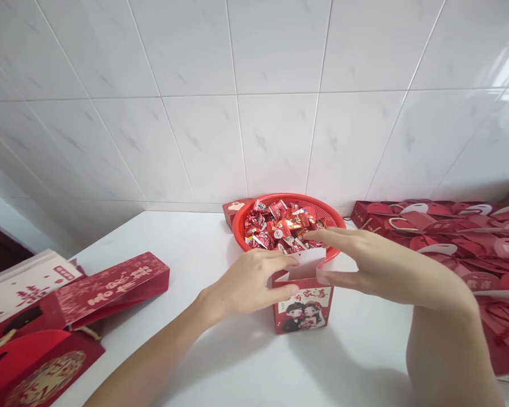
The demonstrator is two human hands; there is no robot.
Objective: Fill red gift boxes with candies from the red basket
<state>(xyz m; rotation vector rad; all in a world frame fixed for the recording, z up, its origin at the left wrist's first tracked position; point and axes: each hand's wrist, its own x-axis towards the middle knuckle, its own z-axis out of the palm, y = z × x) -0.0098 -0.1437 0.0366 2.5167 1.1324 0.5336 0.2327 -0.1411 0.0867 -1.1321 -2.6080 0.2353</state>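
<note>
A small red gift box (303, 311) with a cartoon bridal couple on its front stands upright on the white table, its top flaps raised. My left hand (254, 280) holds its upper left side, thumb across the front and fingers behind. At the box's top right is my right hand (360, 260), thumb by the corner and fingers stretched apart above the flap; whether the thumb touches is hard to tell. Right behind the box sits a red plastic basket (333, 216) full of red-wrapped candies (280, 220).
Several filled-looking red gift boxes (458, 226) are packed in rows on the right. To the left lie a long red box (114, 288), a white-and-red box (25, 288) and another red box (46, 367). A small red box (233, 209) is partly behind the basket, against the tiled wall (275, 135).
</note>
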